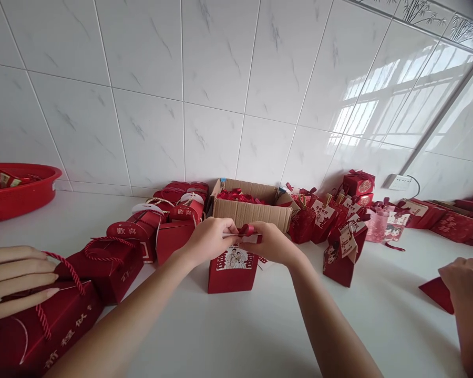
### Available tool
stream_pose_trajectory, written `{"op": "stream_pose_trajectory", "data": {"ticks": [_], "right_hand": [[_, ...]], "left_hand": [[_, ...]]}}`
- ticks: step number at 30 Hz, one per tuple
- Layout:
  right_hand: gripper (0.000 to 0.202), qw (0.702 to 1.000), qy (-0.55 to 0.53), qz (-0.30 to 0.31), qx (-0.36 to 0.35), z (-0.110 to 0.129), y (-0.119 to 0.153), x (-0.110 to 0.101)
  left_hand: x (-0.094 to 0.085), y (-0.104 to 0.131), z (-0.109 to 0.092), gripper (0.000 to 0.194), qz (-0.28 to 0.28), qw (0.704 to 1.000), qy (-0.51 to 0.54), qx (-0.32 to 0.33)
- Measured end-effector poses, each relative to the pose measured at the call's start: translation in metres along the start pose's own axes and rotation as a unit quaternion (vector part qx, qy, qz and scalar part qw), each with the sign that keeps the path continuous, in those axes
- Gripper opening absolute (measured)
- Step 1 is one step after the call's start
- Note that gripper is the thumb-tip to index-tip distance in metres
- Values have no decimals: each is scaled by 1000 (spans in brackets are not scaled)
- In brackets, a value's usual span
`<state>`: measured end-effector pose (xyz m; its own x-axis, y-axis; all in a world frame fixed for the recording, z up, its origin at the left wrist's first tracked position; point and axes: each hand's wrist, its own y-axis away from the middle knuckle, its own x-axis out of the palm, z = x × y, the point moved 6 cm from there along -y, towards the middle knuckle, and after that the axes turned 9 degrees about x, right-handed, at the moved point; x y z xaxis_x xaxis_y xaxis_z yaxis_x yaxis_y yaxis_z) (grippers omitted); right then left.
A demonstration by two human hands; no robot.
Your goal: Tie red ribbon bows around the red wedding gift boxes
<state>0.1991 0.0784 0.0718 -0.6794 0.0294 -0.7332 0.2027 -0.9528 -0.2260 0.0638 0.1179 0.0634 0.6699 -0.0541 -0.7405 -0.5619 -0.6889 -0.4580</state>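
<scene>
A small red gift box [232,281] with a printed couple on its front stands upright on the white table. Dark red ribbon [246,229] runs across its top. My left hand [211,240] pinches the ribbon and the box's top edge from the left. From the right, my right hand [271,242] pinches the ribbon, its fingertips close to those of my left hand. Parts of the ribbon and the box top are hidden behind the fingers.
Behind stands a cardboard box [252,214] of red items. Red boxes [116,265] line the left, near another person's hand [19,278]. Finished-looking bags [345,254] stand right; another person's hand [467,289] holds red card. A red basket [23,202] sits far left.
</scene>
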Motion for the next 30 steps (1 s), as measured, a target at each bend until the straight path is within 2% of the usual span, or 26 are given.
{"op": "stream_pose_trajectory", "data": {"ticks": [9,14,17,20,30], "right_hand": [[19,997,-55,39,23,0,1,0],[26,998,-38,23,36,0,1,-1],[24,999,-30,-2,34,1,0,-1],[24,999,-20,-10,45,-2,-2,-1],[9,999,-11,-31,-7,-1,-3,-3]], "left_hand": [[1,1,-1,9,12,1000,-14,12],[5,0,-6,6,41,997,60,30],[8,0,-7,18,50,990,123,42],[12,0,-4,32,48,990,123,44],[17,-1,-1,34,35,993,98,59]]}}
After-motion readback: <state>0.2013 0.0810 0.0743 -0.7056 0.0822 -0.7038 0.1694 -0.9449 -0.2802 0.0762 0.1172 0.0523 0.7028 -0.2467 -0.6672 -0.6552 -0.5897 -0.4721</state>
